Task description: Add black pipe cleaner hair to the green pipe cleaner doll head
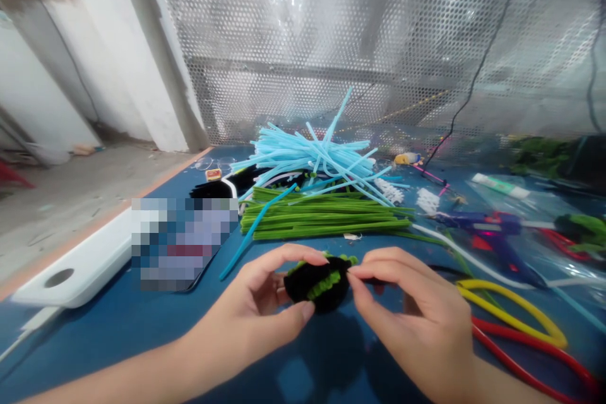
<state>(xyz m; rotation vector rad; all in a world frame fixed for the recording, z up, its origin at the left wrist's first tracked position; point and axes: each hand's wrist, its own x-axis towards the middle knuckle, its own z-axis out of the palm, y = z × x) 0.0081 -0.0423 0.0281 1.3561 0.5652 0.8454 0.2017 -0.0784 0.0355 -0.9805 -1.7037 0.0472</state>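
Note:
A rounded black fuzzy piece (296, 287) with a wavy green strip (324, 285) across it is held above the blue table; it looks made of pipe cleaners. My left hand (269, 303) grips it from the left, thumb below and fingers above. At its right edge, my right hand (411, 309) pinches with thumb and forefinger. A dark strand seems to run behind the right fingers, partly hidden. Just beyond both hands lies a bundle of green pipe cleaners (326, 218).
Light-blue pipe cleaners (307, 154) are heaped behind. At left lie a phone (189, 246) and a white power-bank-like device (85, 259). At right are a purple glue gun (497, 227) and a tool's yellow (521, 309) and red loop handles (534, 344). Perforated metal sheet (355, 31) stands behind.

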